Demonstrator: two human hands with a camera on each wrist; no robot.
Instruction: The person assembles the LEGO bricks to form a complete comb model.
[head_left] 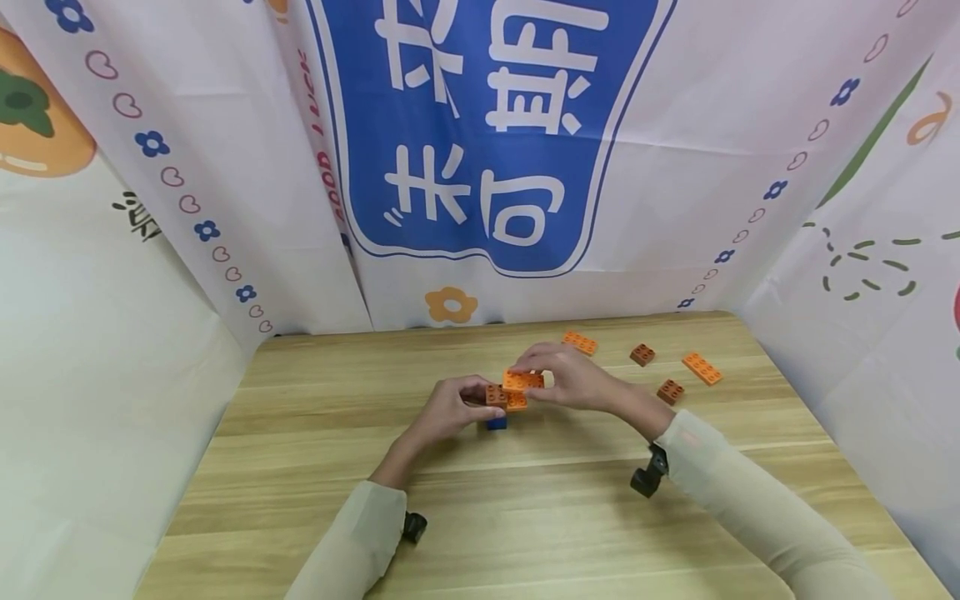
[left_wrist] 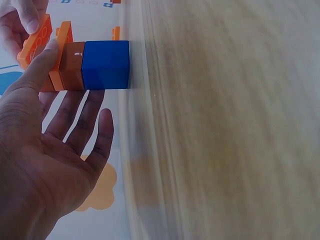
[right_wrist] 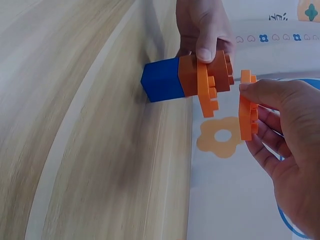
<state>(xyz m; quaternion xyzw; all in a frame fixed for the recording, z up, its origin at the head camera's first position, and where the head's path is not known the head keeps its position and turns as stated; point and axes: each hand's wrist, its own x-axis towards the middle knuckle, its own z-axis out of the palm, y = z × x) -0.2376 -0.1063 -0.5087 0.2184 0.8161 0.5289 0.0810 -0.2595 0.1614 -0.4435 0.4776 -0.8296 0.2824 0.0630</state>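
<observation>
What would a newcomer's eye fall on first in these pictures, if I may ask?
Probably the big blue panel with white characters, printed on the white cloth behind the wooden table. Next, in the head view's lower centre, the left hand holds a stack of blue, brown and orange studded blocks, while the right hand pinches a flat orange studded brick just apart from it. Loose orange and brown bricks lie toward the right.
</observation>
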